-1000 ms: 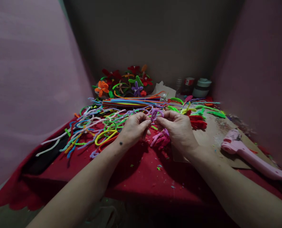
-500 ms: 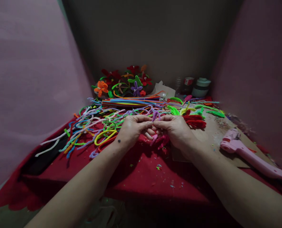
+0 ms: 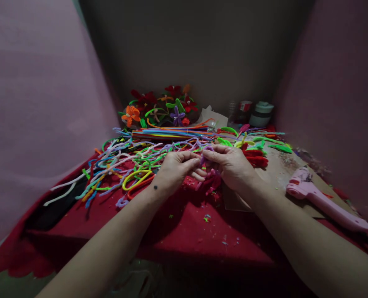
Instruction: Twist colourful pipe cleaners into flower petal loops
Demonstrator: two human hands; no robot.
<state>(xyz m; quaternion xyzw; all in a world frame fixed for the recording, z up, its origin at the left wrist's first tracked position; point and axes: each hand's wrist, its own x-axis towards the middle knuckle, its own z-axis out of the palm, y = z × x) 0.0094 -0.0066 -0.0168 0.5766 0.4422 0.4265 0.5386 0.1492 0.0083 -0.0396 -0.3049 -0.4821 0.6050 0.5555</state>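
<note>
A small looped purple pipe cleaner [image 3: 206, 153] is held up between my two hands over the front part of the table. My right hand [image 3: 233, 163] pinches it between thumb and forefinger. From the other side, my left hand [image 3: 178, 169] has its thumb and forefinger pressed together at the piece's left edge, its lower fingers reaching underneath. The exact contact there is small and dim. Magenta fuzzy pieces [image 3: 213, 182] show just below the fingers, partly hidden by my right hand.
Tangled pipe cleaners [image 3: 109, 165] spread to the left, behind them a straight bundle [image 3: 171, 133]. Fuzzy flowers [image 3: 131, 115] stand at the back. Red fuzzy pieces [image 3: 256, 158] lie on cardboard [image 3: 273, 174], near a pink glue gun [image 3: 323, 198]. A lidded jar [image 3: 262, 114] stands behind.
The purple pipe cleaner has shifted slightly right and turned, now lying more against my right fingers. My left fingertips have drawn a little apart from the right ones.
</note>
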